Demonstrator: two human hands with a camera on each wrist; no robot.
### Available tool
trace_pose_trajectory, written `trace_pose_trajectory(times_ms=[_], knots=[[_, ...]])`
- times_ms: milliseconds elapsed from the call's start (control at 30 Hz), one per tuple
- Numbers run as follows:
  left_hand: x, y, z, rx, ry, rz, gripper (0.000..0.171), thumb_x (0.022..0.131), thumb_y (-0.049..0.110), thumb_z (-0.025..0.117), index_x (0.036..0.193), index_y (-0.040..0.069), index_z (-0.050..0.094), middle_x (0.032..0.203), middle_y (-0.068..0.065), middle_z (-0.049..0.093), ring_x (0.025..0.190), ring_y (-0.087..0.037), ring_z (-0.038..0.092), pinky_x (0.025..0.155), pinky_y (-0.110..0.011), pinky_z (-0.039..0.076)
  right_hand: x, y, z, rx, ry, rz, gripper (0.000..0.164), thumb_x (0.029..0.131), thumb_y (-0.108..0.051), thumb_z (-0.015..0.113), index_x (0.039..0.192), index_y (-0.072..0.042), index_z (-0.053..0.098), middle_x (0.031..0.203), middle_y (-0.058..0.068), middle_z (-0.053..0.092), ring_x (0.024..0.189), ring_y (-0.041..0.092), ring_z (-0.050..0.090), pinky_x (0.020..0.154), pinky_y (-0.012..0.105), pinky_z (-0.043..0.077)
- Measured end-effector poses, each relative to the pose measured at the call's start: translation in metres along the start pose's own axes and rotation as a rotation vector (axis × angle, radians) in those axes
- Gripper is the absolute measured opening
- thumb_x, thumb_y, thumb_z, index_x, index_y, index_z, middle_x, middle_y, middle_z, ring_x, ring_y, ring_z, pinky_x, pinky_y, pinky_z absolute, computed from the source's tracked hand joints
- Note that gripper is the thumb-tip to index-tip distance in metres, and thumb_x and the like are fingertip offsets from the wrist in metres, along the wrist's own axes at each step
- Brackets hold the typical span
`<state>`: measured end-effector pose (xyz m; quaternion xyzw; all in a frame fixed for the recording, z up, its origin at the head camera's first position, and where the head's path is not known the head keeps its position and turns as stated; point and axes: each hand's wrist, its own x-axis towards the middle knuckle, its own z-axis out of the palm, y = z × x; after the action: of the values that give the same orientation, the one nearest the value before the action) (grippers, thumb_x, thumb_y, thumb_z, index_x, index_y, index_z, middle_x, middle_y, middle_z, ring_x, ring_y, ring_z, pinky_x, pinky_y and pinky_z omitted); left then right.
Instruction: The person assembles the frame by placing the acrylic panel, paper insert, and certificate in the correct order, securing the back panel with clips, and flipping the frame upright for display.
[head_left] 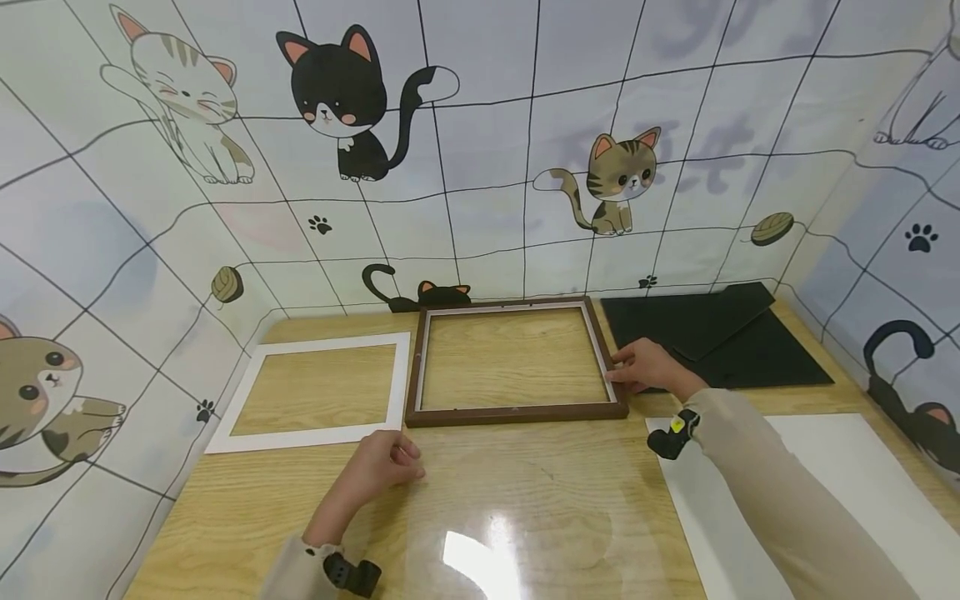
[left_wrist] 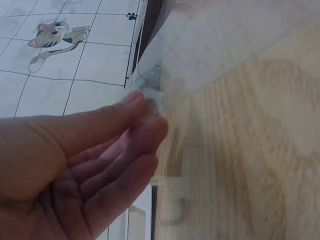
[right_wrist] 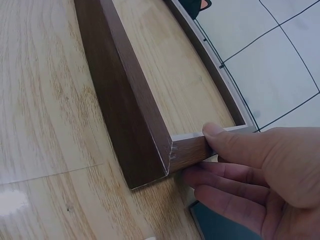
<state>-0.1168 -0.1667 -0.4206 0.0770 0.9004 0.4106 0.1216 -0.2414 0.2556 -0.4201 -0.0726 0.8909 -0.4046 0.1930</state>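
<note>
A brown picture frame (head_left: 517, 412) with a light inner lip lies at the middle back of the table. My right hand (head_left: 648, 367) grips its right side. In the right wrist view the thumb rests on top of the frame's short side (right_wrist: 192, 150), with the fingers curled against its outer face. A clear plastic sheet (head_left: 540, 492) lies in front of the frame, glossy with reflected light. At its left corner my left hand (head_left: 382, 462) pinches it; in the left wrist view the sheet (left_wrist: 210, 55) rises from between thumb and forefinger.
A white mat board (head_left: 300, 437) with a cut-out window lies left of the frame. Behind the right hand is a black backing board (head_left: 750, 358) with a flap. White paper (head_left: 840, 467) lies under the right forearm. Cat-patterned walls (head_left: 495, 150) enclose the wooden table.
</note>
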Motion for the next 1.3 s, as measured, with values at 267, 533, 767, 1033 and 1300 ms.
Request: trace_pose_trajectory(times_ms=[267, 533, 767, 1033, 1300], knots=[[-0.005, -0.013, -0.014, -0.309, -0.191, 0.113, 0.024, 0.089, -0.001, 0.056, 0.111, -0.005, 0.048, 0.071, -0.018, 0.061, 0.058, -0.025, 0.062, 0.053, -0.037, 0.053, 0.002, 0.003, 0.004, -0.005, 0.016, 0.027, 0.055, 0.085, -0.013, 0.066, 0.123, 0.019, 0.043, 0.104, 0.03, 0.058, 0.073, 0.025, 0.065, 0.063, 0.035, 0.054], [-0.008, -0.008, -0.022, -0.377, -0.18, 0.063, 0.023, 0.091, -0.001, 0.052, 0.111, -0.012, 0.047, 0.072, -0.013, 0.06, 0.062, -0.023, 0.062, 0.056, -0.039, 0.054, 0.002, 0.003, 0.006, -0.007, 0.021, 0.032, 0.056, 0.085, -0.013, 0.066, 0.124, 0.019, 0.043, 0.107, 0.031, 0.058, 0.076, 0.026, 0.066, 0.063, 0.035, 0.054], [-0.005, -0.002, -0.026, -0.364, -0.04, 0.001, 0.018, 0.092, 0.002, 0.052, 0.103, -0.013, 0.05, 0.071, -0.015, 0.059, 0.061, -0.023, 0.06, 0.056, -0.041, 0.054, 0.004, 0.003, 0.004, -0.009, 0.029, 0.02, 0.055, 0.084, -0.012, 0.066, 0.123, 0.019, 0.043, 0.099, 0.027, 0.06, 0.072, 0.026, 0.065, 0.062, 0.036, 0.054], [0.003, -0.001, -0.036, -0.377, 0.082, -0.033, 0.017, 0.092, -0.001, 0.051, 0.104, -0.013, 0.05, 0.07, -0.015, 0.056, 0.06, -0.021, 0.056, 0.054, -0.035, 0.053, 0.005, 0.003, 0.003, -0.005, 0.027, 0.021, 0.055, 0.085, -0.012, 0.066, 0.123, 0.02, 0.043, 0.1, 0.027, 0.06, 0.072, 0.025, 0.065, 0.063, 0.035, 0.054], [0.02, -0.006, -0.052, -0.394, 0.163, -0.075, 0.022, 0.093, 0.006, 0.053, 0.106, -0.011, 0.051, 0.078, -0.016, 0.057, 0.065, -0.021, 0.057, 0.059, -0.032, 0.054, 0.004, 0.003, 0.004, -0.01, 0.019, 0.032, 0.056, 0.084, -0.013, 0.067, 0.123, 0.02, 0.043, 0.105, 0.03, 0.058, 0.076, 0.026, 0.065, 0.064, 0.036, 0.054]])
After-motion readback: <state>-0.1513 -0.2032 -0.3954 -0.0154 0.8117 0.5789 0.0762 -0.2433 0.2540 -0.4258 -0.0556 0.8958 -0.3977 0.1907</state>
